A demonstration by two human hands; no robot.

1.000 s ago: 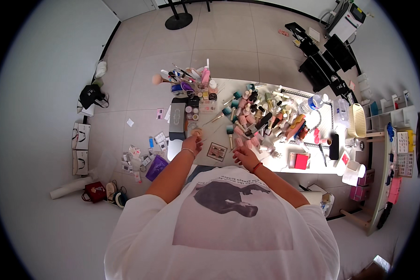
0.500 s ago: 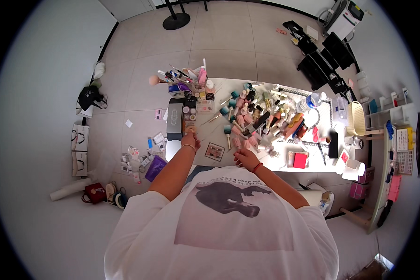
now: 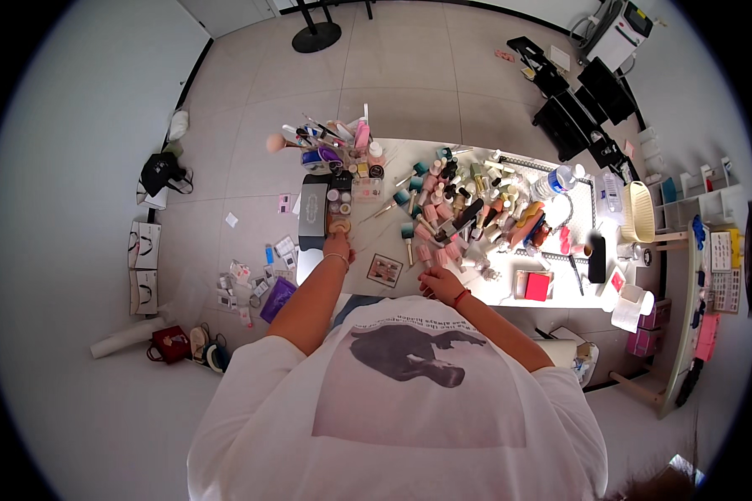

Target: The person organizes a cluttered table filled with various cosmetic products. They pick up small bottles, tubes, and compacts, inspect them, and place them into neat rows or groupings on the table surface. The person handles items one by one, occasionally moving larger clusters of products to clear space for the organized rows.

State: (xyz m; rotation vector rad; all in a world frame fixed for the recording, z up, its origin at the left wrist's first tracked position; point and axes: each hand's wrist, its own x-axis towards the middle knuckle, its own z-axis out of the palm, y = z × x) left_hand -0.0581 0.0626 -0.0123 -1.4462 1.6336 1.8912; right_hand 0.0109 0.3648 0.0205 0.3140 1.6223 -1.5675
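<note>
My left hand reaches to the left part of the white table. Its fingers are closed at a small round tan piece, whose kind is too small to make out. Close beside it lies a long grey and black box, with small round jars along its right side. My right hand rests by the table's near edge, fingers curled in, with nothing visible in them. Between the hands lies a small square palette. Just beyond the right hand are several pink nail polish bottles.
Many more bottles crowd the table's middle. A clear water bottle, a red square box and a black oblong item stand to the right. At the far left is a holder full of brushes. Packets and a purple bag lie on the floor.
My left hand has moved slightly up and left, and the tan round piece shows more plainly beyond its fingertips. The right hand has stayed in nearly the same place.
</note>
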